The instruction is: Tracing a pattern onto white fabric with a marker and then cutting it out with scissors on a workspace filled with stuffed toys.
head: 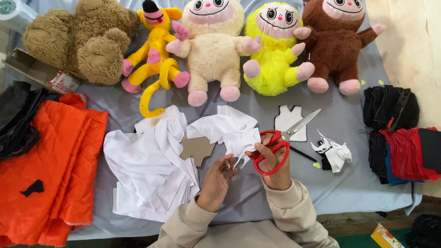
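Note:
My right hand grips red-handled scissors, whose steel blades point up and right over the grey cloth. My left hand pinches the lower edge of a crumpled piece of white fabric just left of the scissors. A brown cardboard template lies beside that piece, partly under it. A larger heap of white fabric spreads to the left. A small white vest-shaped cutout lies under the blade tips.
Plush toys line the back: a brown bear, a yellow monkey, cream, yellow and brown dolls. Orange cloth lies at the left, black and red fabric piles at the right, white scraps near the scissors.

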